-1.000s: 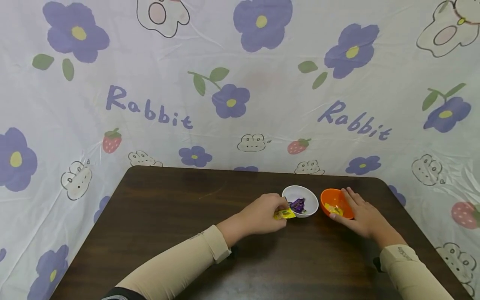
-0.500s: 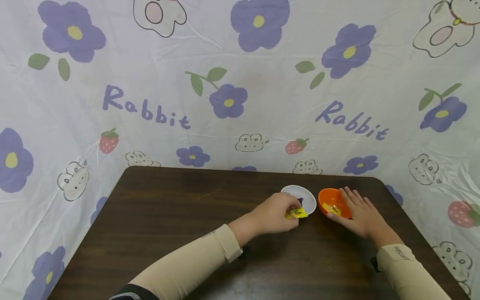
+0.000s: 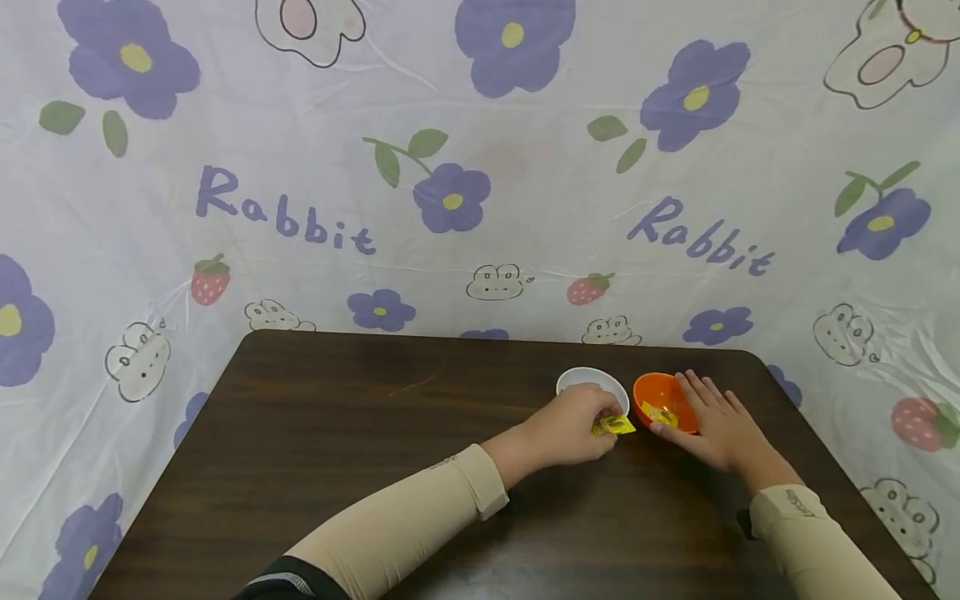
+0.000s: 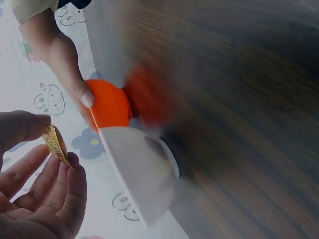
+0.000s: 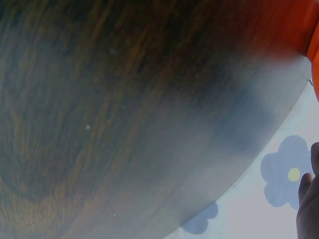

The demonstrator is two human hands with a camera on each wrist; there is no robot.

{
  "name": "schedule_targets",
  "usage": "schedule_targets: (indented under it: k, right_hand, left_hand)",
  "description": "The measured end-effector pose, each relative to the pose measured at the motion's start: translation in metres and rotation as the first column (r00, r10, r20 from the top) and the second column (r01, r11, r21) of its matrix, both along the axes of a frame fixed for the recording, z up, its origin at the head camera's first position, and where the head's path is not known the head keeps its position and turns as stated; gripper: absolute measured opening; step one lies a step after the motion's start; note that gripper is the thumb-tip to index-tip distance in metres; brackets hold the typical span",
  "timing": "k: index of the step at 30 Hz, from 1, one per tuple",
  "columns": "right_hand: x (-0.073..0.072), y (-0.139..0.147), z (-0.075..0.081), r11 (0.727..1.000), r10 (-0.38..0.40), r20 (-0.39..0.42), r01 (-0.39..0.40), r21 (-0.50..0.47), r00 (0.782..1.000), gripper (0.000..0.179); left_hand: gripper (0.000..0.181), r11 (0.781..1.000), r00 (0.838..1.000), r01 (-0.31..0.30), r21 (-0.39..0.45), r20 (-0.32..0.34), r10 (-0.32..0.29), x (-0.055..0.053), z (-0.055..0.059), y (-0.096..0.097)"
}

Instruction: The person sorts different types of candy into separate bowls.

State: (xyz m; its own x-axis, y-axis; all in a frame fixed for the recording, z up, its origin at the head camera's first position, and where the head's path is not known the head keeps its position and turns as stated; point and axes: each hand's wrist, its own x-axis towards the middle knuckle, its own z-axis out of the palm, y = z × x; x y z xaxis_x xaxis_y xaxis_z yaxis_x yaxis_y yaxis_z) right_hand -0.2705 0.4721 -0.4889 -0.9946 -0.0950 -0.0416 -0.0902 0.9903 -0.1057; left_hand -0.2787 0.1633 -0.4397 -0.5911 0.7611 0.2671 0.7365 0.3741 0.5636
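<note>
My left hand (image 3: pixel 577 423) pinches a small yellow wrapped candy (image 3: pixel 617 425) between thumb and fingertips, in front of and partly over the white bowl (image 3: pixel 585 375). In the left wrist view the candy (image 4: pixel 56 144) shows printed lettering and is held beside the rim of the white bowl (image 4: pixel 144 169), apart from it. The inside of the white bowl is mostly hidden by the hand. My right hand (image 3: pixel 720 429) rests on the right side of the orange bowl (image 3: pixel 660 382), fingers straight and thumb at the near rim. Yellow-wrapped candy (image 3: pixel 660 414) lies in the orange bowl.
Both bowls stand close together at the far right of a dark wooden table (image 3: pixel 337 417). Behind the table hangs a white cloth (image 3: pixel 300 117) printed with flowers, rabbits and strawberries.
My left hand has moved right with the yellow candy, across the white bowl toward the orange one, covering the purple candy that showed earlier. My right hand has stayed on the orange bowl.
</note>
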Motion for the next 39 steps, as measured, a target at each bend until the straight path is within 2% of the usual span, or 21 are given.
schedule_targets:
  k: [10, 18, 24, 29, 32, 39]
  right_hand:
    - [0.002, 0.001, -0.002, 1.0, 0.006, -0.003, -0.006, 0.004, 1.0, 0.109]
    - [0.003, 0.001, -0.001, 1.0, 0.005, 0.001, -0.005, -0.008, 1.0, 0.109]
    - [0.004, 0.0, 0.001, 1.0, 0.003, 0.0, -0.003, -0.008, 1.0, 0.109]
    - [0.005, 0.001, -0.001, 1.0, 0.001, 0.002, -0.001, -0.004, 1.0, 0.109]
    - [0.004, 0.001, -0.002, 1.0, 0.002, -0.001, -0.002, -0.004, 1.0, 0.109]
    - [0.001, 0.001, -0.004, 1.0, 0.0, 0.008, 0.0, -0.002, 1.0, 0.11]
  left_hand:
    - [0.03, 1.0, 0.999, -0.022, 0.004, -0.031, 0.022, -0.005, 0.005, 0.024]
    - [0.031, 0.999, 0.999, -0.041, 0.015, -0.011, 0.042, -0.013, -0.001, 0.042]
    - [0.03, 0.994, 0.994, -0.107, 0.022, -0.012, 0.107, -0.022, -0.007, 0.062]
    - [0.032, 0.98, 0.982, -0.186, 0.072, 0.024, 0.185, -0.02, -0.01, 0.076]
    - [0.035, 0.976, 0.978, -0.206, 0.072, 0.038, 0.204, -0.018, -0.01, 0.077]
    - [0.032, 0.988, 0.988, -0.152, 0.022, 0.018, 0.152, -0.019, -0.006, 0.055]
